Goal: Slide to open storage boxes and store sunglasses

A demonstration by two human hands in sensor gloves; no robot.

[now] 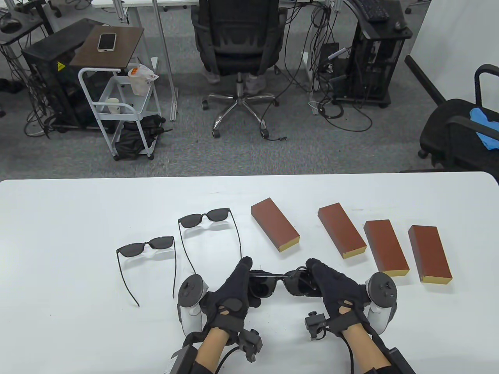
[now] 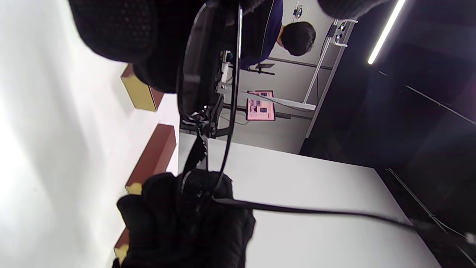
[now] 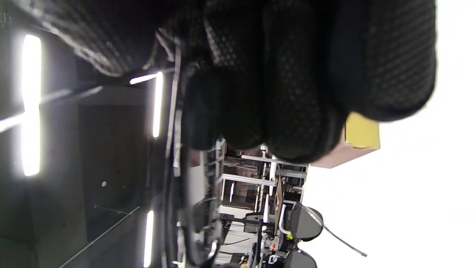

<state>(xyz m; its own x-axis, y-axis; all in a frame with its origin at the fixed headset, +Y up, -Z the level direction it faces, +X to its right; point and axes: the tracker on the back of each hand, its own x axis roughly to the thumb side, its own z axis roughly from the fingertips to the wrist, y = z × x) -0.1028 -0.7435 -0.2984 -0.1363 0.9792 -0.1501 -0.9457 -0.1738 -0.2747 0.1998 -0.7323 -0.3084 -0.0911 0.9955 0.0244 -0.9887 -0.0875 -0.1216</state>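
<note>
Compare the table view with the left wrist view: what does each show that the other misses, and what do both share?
Only the table view shows two sunglasses lying unfolded, all four boxes and the right-hand tracker. Only the left wrist view shows a ceiling light and a person beyond. Both show the held sunglasses in both hands.

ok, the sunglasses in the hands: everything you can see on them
Dark sunglasses with a thin black frame and dark lenses, held just above the white table near its front edge. The left hand and right hand each grip one end. In the left wrist view one thin temple sticks out unfolded.
</note>
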